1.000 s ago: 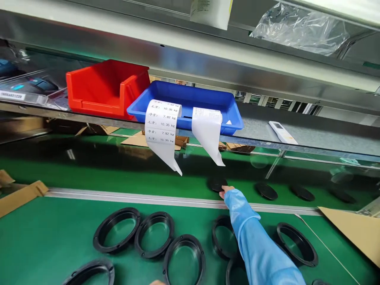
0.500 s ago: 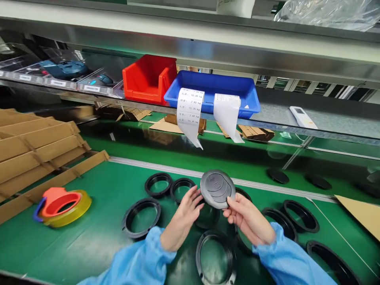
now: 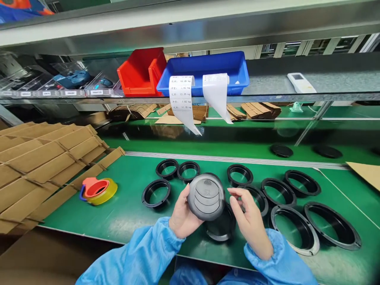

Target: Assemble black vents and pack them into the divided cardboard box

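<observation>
My left hand [image 3: 187, 213] grips a round dark-grey air vent [image 3: 207, 196] by its left edge, its slatted face turned up toward me. Just right of the vent, my right hand [image 3: 249, 215] is open and apart from it, thumb and fingers spread. Under the vent stands a black ring [image 3: 220, 229], partly hidden by it. More black rings lie around on the green table, one of them [image 3: 258, 200] partly behind my right hand and a bigger one [image 3: 297, 229] to its right.
Cardboard dividers [image 3: 59, 158] and a tape dispenser with yellow tape [image 3: 108, 192] are on the left. A shelf crosses above with a red bin [image 3: 139, 75], a blue tray [image 3: 208, 59], hanging label strips [image 3: 181, 99] and a white remote [image 3: 300, 83]. Black discs [image 3: 281, 150] lie behind the table's rail.
The vent has passed from my right hand to my left and sits lower. My right hand has let go and drawn away to the right. The view has shifted.
</observation>
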{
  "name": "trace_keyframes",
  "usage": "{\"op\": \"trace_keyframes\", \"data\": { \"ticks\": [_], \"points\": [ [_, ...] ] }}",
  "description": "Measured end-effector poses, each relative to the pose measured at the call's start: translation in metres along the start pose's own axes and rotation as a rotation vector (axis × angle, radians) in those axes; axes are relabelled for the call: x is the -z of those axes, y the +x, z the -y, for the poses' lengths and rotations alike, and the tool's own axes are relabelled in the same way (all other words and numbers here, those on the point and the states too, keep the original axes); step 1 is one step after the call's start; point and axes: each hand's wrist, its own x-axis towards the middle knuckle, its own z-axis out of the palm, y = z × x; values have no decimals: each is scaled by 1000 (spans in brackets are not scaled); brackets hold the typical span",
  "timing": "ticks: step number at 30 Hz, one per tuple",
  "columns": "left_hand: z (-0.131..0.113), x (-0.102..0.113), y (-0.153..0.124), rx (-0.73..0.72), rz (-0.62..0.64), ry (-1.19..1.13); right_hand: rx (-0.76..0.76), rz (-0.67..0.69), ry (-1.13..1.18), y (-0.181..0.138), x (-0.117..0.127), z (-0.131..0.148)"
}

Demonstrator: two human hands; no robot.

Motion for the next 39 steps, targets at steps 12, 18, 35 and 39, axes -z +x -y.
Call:
{"op": "trace_keyframes", "data": {
  "ticks": [12,18,35,39],
  "points": [
    [35,-8,-11,167,-64,-5,241,159,-189,-3,5,-11],
    [36,-6,-11,159,-95,1,207,179,-162,-3,2,-11],
    [28,-3,-12,157,-100,-3,177,186,-120,-8,-1,-10],
    [24,-3,-21,128,-137,7,377,275,-299,-27,-5,-6]
  ]
}}
